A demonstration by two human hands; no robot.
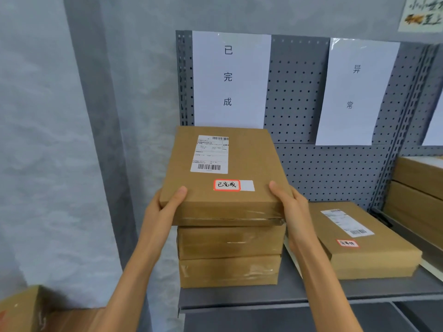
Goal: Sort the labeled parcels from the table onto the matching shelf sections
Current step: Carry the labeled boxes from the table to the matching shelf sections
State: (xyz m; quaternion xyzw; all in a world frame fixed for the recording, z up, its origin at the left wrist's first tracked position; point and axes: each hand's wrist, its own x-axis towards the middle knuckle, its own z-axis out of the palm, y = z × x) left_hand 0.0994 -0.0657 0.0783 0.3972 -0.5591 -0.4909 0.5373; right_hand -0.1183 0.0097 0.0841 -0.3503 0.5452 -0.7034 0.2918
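A flat brown parcel (242,161) with a white shipping label and a red-framed sticker reading 已完成 lies on top of two stacked parcels (230,256) at the left end of the grey shelf (299,295). My left hand (165,207) grips its near left corner and my right hand (290,202) grips its near right corner. Behind the stack hangs a white sheet reading 已完成 (230,77). A second sheet reading 异常 (357,89) hangs further right, with one labelled parcel (359,238) lying below it.
More brown boxes (417,195) stand in the neighbouring shelf bay at the right. A carton corner (21,310) shows at the bottom left. A grey pillar (100,140) and wall stand left of the shelf's pegboard back (335,168).
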